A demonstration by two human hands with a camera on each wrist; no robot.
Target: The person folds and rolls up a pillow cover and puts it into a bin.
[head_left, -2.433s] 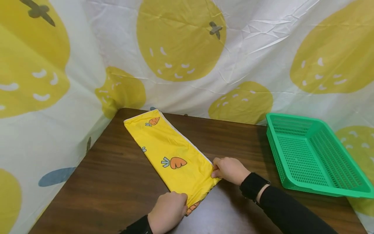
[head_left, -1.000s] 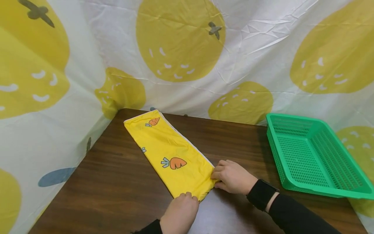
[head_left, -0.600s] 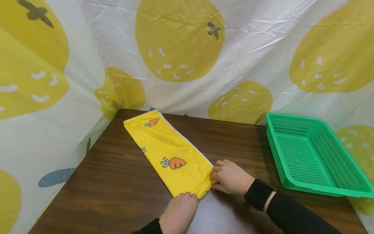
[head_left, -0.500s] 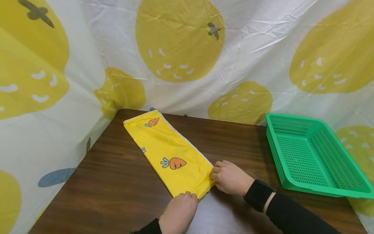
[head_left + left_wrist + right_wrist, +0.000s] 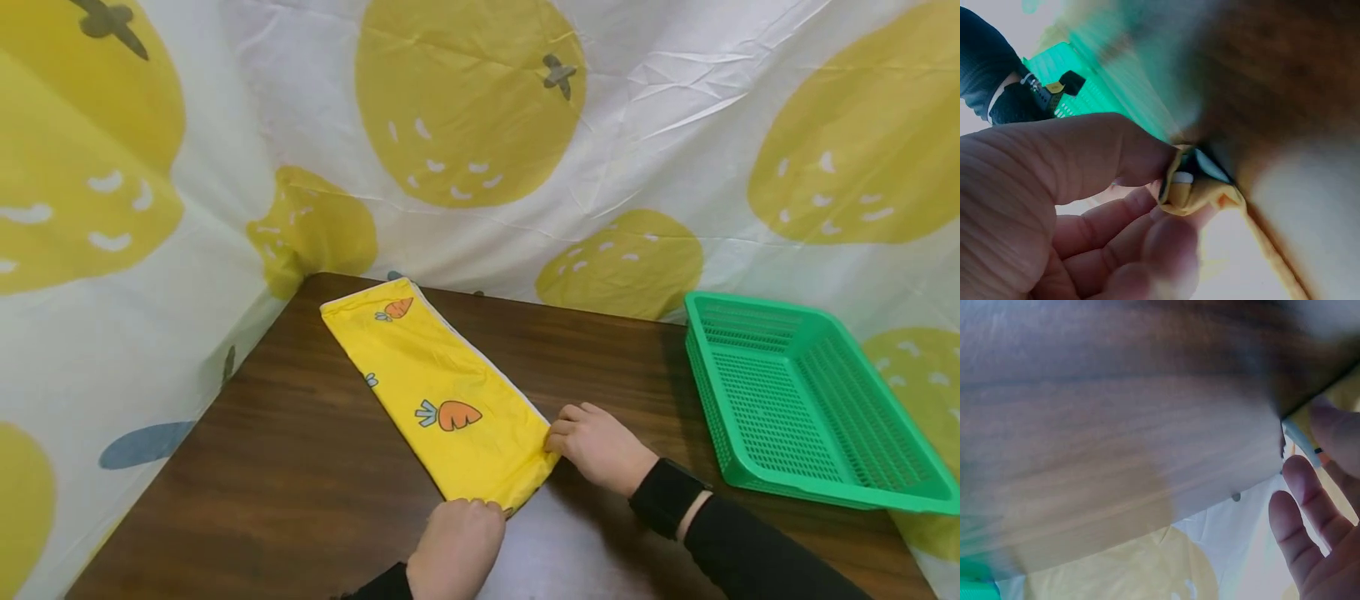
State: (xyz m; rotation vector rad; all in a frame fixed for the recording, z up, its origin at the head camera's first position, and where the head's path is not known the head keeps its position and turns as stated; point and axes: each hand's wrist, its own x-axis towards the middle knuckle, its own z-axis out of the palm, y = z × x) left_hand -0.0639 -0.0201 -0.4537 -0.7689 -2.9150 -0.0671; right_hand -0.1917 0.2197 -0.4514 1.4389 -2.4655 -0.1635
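Observation:
A long folded yellow cloth [image 5: 442,367] with carrot prints and a white edge lies slantwise on the brown table [image 5: 300,467]. At its near end, my left hand [image 5: 459,542] pinches the left corner. The left wrist view shows the thumb [image 5: 1129,150] and fingers around a rolled bit of the fabric [image 5: 1200,197]. My right hand [image 5: 603,450] pinches the right corner of that same end. In the right wrist view the thumb [image 5: 1338,431] lies on the cloth's corner, while two other fingers [image 5: 1307,497] stand apart from it.
A green plastic basket [image 5: 780,479] with perforated sides stands on the table to the right of my right hand. White fabric [image 5: 480,225] with big yellow fruit prints hangs behind the table and along its left side.
The near end of the cloth has been turned up, and a carrot print there has gone out of sight. My left hand moved away from me and right with it; my right hand shifted slightly right.

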